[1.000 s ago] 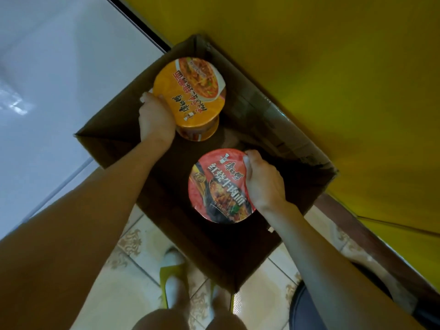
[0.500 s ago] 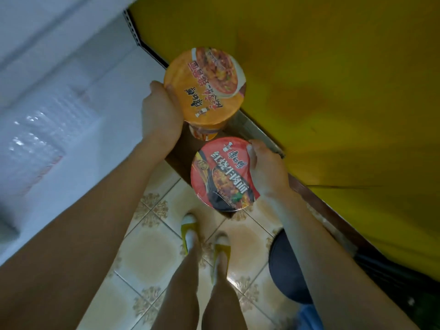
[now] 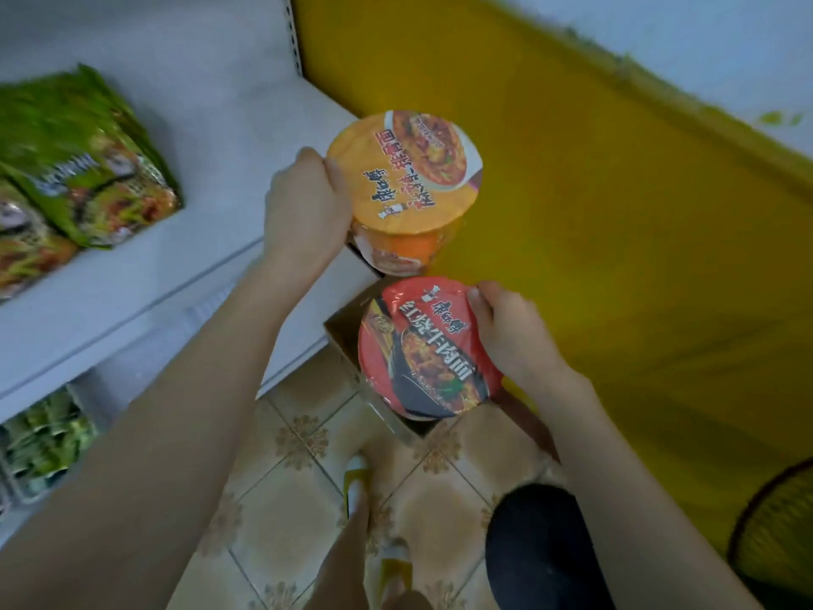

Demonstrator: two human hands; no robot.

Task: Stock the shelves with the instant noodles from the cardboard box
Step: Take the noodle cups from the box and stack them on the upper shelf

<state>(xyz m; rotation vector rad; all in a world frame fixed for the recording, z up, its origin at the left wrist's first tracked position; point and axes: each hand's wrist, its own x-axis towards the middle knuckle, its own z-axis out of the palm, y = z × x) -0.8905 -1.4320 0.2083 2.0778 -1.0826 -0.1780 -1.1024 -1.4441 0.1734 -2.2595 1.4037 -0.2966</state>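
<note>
My left hand [image 3: 305, 209] grips the side of an orange instant noodle bowl [image 3: 407, 178], held upright beside the right end of the white shelf [image 3: 145, 275]. My right hand [image 3: 510, 334] grips the rim of a red instant noodle bowl [image 3: 422, 345], held lower and nearer to me. Under the red bowl, only a corner of the cardboard box [image 3: 347, 341] shows on the tiled floor.
Green noodle multipacks [image 3: 83, 160] lie on the white shelf at the left, and more green packs [image 3: 44, 438] sit on the shelf below. A yellow wall [image 3: 616, 213] runs along the right. A black stool [image 3: 541, 548] stands by my feet.
Both hands lifted the two bowls out of the box and up beside the shelf. My view rose, so the shelves with green packs now show.
</note>
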